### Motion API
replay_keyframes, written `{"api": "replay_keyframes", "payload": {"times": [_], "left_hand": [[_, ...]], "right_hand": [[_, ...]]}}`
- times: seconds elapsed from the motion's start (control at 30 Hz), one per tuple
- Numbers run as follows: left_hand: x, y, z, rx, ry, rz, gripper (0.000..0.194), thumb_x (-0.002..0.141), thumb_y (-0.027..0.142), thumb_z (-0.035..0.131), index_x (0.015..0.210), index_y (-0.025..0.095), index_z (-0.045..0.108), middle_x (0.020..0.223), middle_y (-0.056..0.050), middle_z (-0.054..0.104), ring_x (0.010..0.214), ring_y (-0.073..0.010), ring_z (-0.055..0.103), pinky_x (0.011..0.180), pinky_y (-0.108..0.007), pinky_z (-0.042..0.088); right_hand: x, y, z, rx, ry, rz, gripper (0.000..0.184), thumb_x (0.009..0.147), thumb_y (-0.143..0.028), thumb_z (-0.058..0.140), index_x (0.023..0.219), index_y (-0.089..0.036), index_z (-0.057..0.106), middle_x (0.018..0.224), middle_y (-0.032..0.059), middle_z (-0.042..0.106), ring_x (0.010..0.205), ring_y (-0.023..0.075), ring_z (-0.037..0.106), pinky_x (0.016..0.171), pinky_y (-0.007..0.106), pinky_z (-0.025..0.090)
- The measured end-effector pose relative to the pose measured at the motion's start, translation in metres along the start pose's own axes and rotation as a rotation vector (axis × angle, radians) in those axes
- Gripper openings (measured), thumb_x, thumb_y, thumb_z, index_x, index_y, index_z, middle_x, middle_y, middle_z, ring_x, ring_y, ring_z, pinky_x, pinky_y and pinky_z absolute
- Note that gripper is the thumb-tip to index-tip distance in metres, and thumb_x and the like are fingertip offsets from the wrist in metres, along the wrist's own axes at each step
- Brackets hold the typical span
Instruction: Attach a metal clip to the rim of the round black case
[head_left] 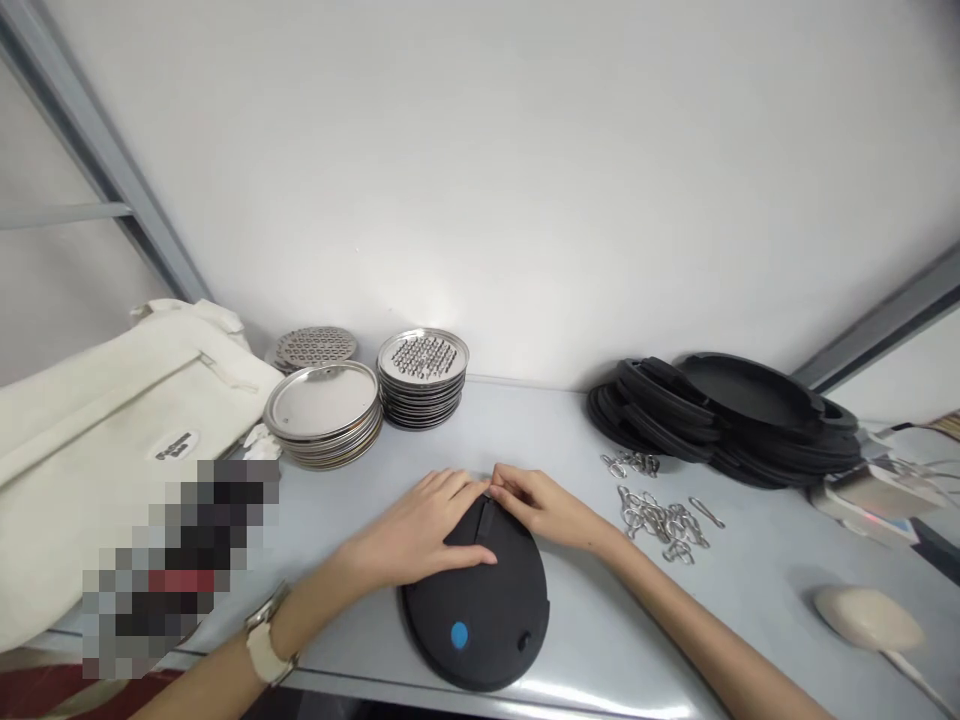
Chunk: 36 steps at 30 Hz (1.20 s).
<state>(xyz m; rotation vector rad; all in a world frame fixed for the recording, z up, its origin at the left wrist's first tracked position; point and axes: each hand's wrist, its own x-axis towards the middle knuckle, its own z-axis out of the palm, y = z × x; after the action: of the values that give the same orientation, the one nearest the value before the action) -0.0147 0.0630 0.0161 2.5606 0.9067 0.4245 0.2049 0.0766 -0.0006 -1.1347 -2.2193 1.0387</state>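
Black disc [487,600] is lying on the desk [337,515] right in front of the person, close to the near edge. It's got a blue dot [459,636] toward the bottom left, a little black knob [524,641] over at the bottom right, and a raised strip [487,522] up at the far end.

Both hands are on that far end, pretty much meeting there. The left hand [420,530] is spread over the upper left of the disc, thumb stretched out across the face and fingers reaching to the far edge. The right hand [536,505] has its thumb and fingertips bunched up by the end of the strip; can't tell if there's something tiny pinched in there. White-strapped watch [268,645] on the left wrist, fwiw.

Just right of the right hand there's a loose pile of metal clips [660,520], with a smaller bunch behind it and a single one off to the side. Behind those is a messy heap of black round parts [750,400]. Over on the left you've got a stack of shiny metal plates [324,400] and, next to it, a stack of grater-looking discs [424,375], plus a big cream bag [127,420].
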Motion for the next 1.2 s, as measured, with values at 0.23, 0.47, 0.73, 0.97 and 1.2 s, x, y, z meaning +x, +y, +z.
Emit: {"api": "replay_keyframes", "payload": {"times": [0.23,0.47,0.73,0.97,1.2], "left_hand": [[0.0022,-0.0024,0.0034,-0.124,-0.037,-0.052,0.052,0.082,0.045,0.061,0.126,0.024,0.045,0.113,-0.006,0.051,0.107,-0.0226,0.046,0.095,-0.037,0.040],[0.0048,-0.0003,0.0008,-0.236,-0.045,-0.089,0.051,0.079,0.043,0.065,0.124,0.024,0.048,0.114,-0.006,0.050,0.109,-0.0224,0.045,0.096,-0.037,0.040],[0.0062,-0.0031,0.0008,-0.267,-0.032,-0.091,0.056,0.076,0.041,0.068,0.125,0.024,0.046,0.115,-0.007,0.051,0.112,-0.0239,0.045,0.097,-0.038,0.040],[0.0087,-0.0010,-0.0042,-0.238,-0.051,-0.077,0.058,0.076,0.042,0.069,0.126,0.025,0.046,0.121,-0.006,0.050,0.115,-0.0227,0.044,0.100,-0.036,0.039],[0.0058,-0.0039,-0.0026,-0.235,-0.045,-0.043,0.069,0.077,0.042,0.068,0.136,0.027,0.037,0.134,-0.008,0.046,0.125,-0.0236,0.040,0.105,-0.039,0.036]], "right_hand": [[-0.0033,-0.0009,0.0010,0.090,0.009,0.053,0.024,0.095,-0.038,0.039,0.081,-0.020,0.043,0.061,-0.0062,0.041,0.055,0.0089,0.035,0.051,0.021,0.029],[-0.0063,-0.0048,-0.0031,0.085,0.012,0.069,0.012,0.091,-0.027,0.043,0.083,-0.019,0.047,0.067,-0.0042,0.046,0.059,0.0096,0.040,0.055,0.022,0.033],[-0.0083,-0.0015,-0.0012,0.074,0.002,0.067,0.007,0.082,-0.013,0.045,0.082,-0.020,0.042,0.066,-0.0052,0.046,0.056,0.0093,0.041,0.053,0.021,0.034],[-0.0088,-0.0039,-0.0025,0.026,-0.003,0.012,0.009,0.082,-0.012,0.043,0.081,-0.021,0.040,0.068,-0.0043,0.046,0.058,0.0099,0.041,0.056,0.021,0.032],[-0.0083,-0.0048,-0.0028,0.025,-0.008,-0.020,0.010,0.083,-0.012,0.043,0.079,-0.021,0.038,0.070,-0.0035,0.047,0.059,0.0107,0.042,0.057,0.022,0.033]]}}
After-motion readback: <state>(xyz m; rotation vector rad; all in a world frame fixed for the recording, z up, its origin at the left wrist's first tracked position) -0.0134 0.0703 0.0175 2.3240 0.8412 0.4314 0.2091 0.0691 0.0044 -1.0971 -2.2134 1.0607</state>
